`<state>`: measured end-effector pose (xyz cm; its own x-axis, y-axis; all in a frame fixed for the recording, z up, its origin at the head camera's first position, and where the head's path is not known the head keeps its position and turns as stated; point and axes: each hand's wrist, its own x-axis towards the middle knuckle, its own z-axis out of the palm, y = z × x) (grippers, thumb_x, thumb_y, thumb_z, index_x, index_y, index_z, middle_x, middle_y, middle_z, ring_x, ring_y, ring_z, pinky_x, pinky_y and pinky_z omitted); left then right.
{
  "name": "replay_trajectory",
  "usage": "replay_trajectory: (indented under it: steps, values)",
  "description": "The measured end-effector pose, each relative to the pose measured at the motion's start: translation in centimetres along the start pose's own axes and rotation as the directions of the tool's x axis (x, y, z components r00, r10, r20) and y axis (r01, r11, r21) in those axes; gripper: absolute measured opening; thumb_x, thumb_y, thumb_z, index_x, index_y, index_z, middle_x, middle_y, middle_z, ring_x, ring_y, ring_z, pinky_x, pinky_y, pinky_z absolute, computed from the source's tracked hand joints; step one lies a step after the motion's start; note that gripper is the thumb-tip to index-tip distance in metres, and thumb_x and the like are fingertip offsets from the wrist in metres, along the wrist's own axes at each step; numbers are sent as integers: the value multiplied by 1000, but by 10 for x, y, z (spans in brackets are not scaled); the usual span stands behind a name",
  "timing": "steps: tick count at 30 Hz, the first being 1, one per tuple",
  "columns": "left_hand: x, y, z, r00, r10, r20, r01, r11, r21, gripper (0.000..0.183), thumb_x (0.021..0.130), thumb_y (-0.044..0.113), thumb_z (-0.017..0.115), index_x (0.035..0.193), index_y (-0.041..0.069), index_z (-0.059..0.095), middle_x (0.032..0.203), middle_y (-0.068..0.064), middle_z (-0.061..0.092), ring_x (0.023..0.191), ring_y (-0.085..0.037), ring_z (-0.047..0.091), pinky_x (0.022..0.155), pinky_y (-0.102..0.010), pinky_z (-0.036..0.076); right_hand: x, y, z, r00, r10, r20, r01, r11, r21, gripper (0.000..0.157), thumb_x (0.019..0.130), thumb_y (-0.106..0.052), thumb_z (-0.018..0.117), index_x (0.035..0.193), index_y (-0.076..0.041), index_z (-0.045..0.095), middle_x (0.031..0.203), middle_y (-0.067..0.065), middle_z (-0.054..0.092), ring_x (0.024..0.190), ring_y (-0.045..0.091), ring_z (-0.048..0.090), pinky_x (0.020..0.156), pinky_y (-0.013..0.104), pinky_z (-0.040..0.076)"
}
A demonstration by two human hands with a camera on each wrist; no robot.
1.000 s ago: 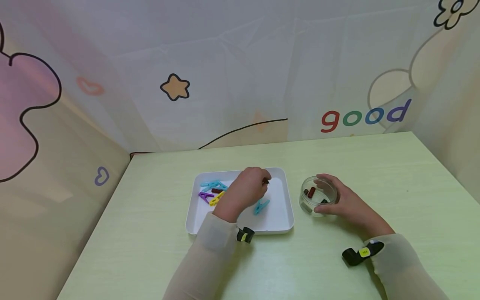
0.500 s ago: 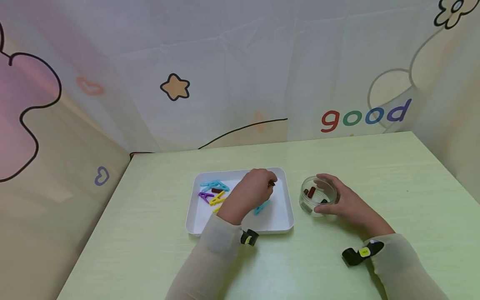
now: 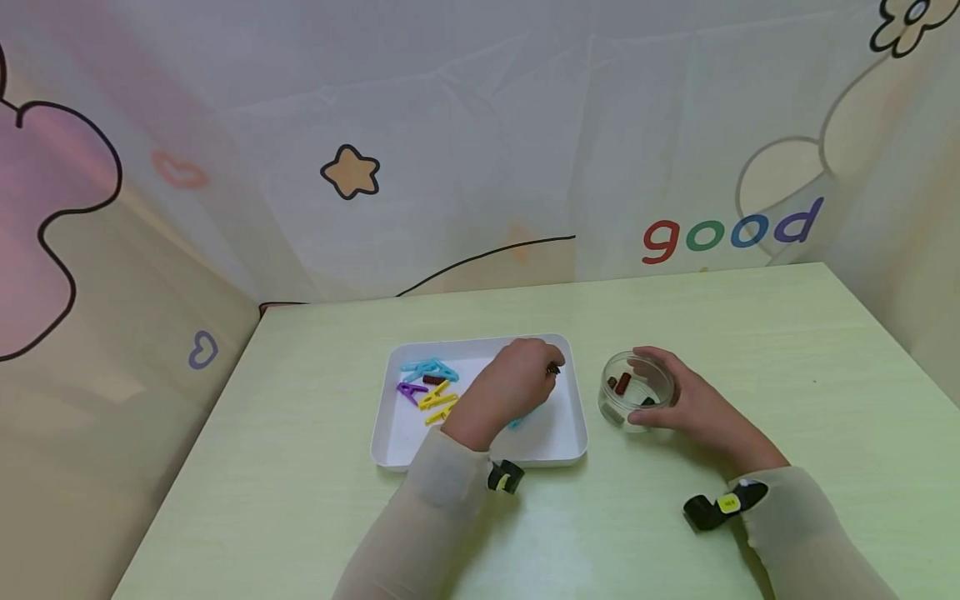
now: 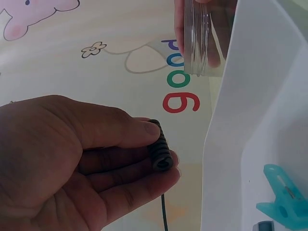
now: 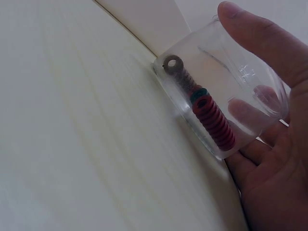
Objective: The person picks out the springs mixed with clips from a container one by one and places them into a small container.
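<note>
Above the right part of the white tray [image 3: 472, 460], my left hand [image 3: 506, 392] pinches a dark coil spring [image 4: 160, 147] between thumb and fingers. My right hand [image 3: 697, 408] holds a clear round jar [image 3: 611, 404] by its right side, on the table beside the tray. Inside the jar lie a red spring [image 5: 216, 125], a greyish spring [image 5: 179, 70] and something teal [image 5: 198, 95]. Toward the tray's left are a dark red spring [image 3: 432, 380], light blue clothespins [image 3: 427, 369], a purple clothespin [image 3: 411, 390] and yellow clothespins [image 3: 437, 398]. My left hand partly hides another blue clothespin [image 4: 284, 197].
Both the tray and jar stand on a pale green table [image 3: 300, 500]. A printed curtain [image 3: 480, 167] hangs behind the table's back edge. Black wrist cameras sit on both sleeves.
My left hand, with the spring pinched in it, has moved a little to the right over the tray, toward the jar. The right hand and jar stay in place.
</note>
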<state>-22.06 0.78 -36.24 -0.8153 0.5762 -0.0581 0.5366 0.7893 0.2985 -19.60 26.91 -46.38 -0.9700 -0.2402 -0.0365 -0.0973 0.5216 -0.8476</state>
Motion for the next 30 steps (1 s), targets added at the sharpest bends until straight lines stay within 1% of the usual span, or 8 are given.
replay_trajectory:
  steps: [7,15,21,30]
  values:
    - [1,4,1,1000,22,-5,-22,1000,19,26,97,9,53,117,9,69,117,-4,69,109,-18,62,97,-30,50,0,-1,0,1000,9,2,-9,1000,3,97,76,-39,81,151,-22,22,153,13,37,140,38,32,111,65,25]
    - [4,5,6,999,44,-12,-44,999,17,26,96,8,53,117,9,70,116,-3,69,108,-17,64,93,-28,52,0,-3,1,1000,24,7,-25,1000,16,98,75,-40,82,151,-22,23,153,12,37,141,38,31,112,64,24]
    - [5,9,7,998,55,-12,-54,998,18,27,96,8,53,117,9,70,116,-3,69,108,-16,63,92,-26,52,-1,-4,0,1000,3,8,-3,1000,25,96,76,-36,81,151,-20,23,153,14,38,140,38,32,112,64,24]
    - [4,15,8,998,68,-1,-68,998,10,27,96,9,53,118,10,69,115,-2,69,108,-17,62,93,-27,51,-2,-4,0,1000,11,4,-11,999,35,96,76,-36,82,151,-22,23,153,12,38,141,37,32,112,63,24]
